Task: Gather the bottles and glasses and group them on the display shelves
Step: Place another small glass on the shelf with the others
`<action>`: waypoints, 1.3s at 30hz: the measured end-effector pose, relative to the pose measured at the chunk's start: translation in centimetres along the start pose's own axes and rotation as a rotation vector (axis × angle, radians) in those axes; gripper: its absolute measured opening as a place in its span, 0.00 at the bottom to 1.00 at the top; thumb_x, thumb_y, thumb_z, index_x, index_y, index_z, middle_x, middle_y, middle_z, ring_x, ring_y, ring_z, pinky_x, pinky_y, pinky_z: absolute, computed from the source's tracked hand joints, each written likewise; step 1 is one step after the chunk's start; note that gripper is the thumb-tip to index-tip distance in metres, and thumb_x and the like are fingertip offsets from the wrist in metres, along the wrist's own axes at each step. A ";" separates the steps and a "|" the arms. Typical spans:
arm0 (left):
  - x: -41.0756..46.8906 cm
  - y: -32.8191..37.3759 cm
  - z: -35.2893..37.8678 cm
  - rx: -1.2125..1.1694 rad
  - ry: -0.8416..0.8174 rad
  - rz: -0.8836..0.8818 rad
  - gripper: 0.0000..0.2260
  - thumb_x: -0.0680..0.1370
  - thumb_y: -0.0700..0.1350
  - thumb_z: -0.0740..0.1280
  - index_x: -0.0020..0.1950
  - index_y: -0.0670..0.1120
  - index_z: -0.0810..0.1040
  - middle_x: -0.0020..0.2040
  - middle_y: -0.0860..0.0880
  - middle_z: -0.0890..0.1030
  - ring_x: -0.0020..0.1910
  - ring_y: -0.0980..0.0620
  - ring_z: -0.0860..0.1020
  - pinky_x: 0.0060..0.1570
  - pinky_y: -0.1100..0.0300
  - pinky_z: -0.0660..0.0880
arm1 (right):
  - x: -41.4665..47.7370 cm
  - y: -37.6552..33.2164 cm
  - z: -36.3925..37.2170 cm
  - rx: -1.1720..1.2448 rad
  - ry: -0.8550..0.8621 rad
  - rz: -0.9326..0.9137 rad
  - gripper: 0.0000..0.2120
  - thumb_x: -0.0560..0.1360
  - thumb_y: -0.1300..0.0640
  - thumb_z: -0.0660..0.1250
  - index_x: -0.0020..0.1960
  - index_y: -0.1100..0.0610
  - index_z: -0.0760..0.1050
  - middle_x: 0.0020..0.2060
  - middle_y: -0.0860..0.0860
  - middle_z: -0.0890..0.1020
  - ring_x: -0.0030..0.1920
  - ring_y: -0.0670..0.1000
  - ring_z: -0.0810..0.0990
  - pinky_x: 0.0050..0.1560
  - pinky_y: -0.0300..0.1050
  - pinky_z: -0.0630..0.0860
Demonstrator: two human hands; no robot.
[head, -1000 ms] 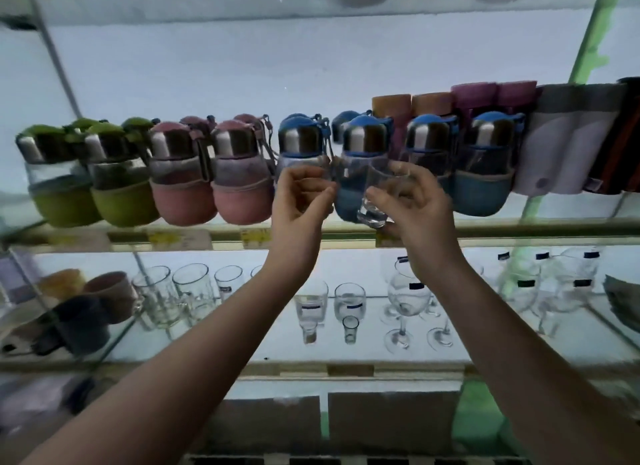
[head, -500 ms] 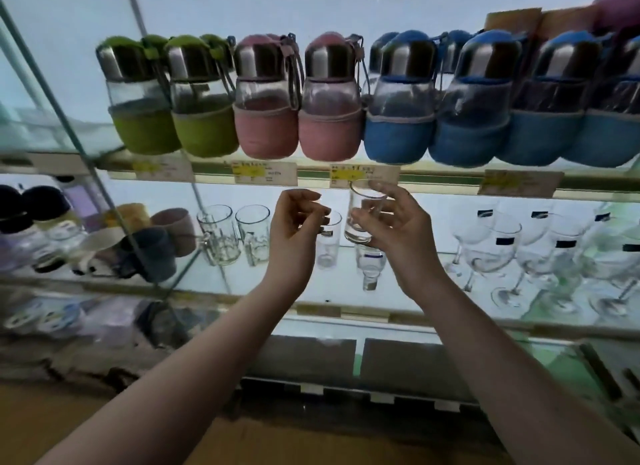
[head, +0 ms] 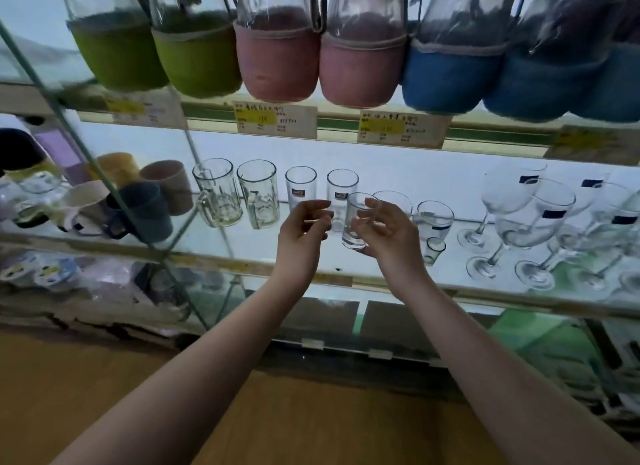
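Note:
My right hand (head: 388,236) grips a small clear tumbler (head: 356,222), held in the air in front of the lit glass shelf (head: 346,277). My left hand (head: 303,229) hovers just left of it with curled fingers and holds nothing. Behind the hands stand two tall tumblers (head: 300,187) with labels, two handled glass mugs (head: 218,193) to their left, and short glasses (head: 434,219) to the right. Wine glasses (head: 530,222) fill the shelf's right end. On the upper shelf sit bottles in green (head: 117,49), pink (head: 277,59) and blue sleeves (head: 450,77).
Coloured ceramic mugs (head: 145,205) stand behind a slanted glass panel at the left. Price labels (head: 275,120) line the upper shelf's edge. A tiny shot glass (head: 434,250) stands near my right wrist. Below is a wooden floor (head: 311,412).
Both hands came down from the bottle shelf to the glass shelf, the right one carrying the tumbler. My view dropped and moved closer.

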State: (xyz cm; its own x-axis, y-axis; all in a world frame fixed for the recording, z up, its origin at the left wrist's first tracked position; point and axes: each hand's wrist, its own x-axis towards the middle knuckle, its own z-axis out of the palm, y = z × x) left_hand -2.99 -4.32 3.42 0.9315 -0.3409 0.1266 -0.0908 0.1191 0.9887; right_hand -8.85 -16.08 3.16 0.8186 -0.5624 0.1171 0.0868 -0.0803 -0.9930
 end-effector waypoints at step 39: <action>4.4 -7.3 -1.2 0.201 0.031 -0.294 0.10 0.80 0.40 0.61 0.60 0.45 0.75 0.57 0.46 0.79 0.56 0.47 0.76 0.61 0.48 0.74 | 4.6 9.2 2.6 -0.319 0.018 0.196 0.25 0.72 0.60 0.72 0.67 0.57 0.69 0.63 0.54 0.76 0.61 0.52 0.76 0.51 0.36 0.71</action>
State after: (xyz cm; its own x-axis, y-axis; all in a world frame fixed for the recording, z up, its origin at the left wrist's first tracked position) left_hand 2.16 -5.52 -3.33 0.9382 -0.3042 -0.1648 0.1179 -0.1667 0.9789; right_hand -2.82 -17.21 -5.53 0.7918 -0.6066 -0.0716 -0.2539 -0.2203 -0.9418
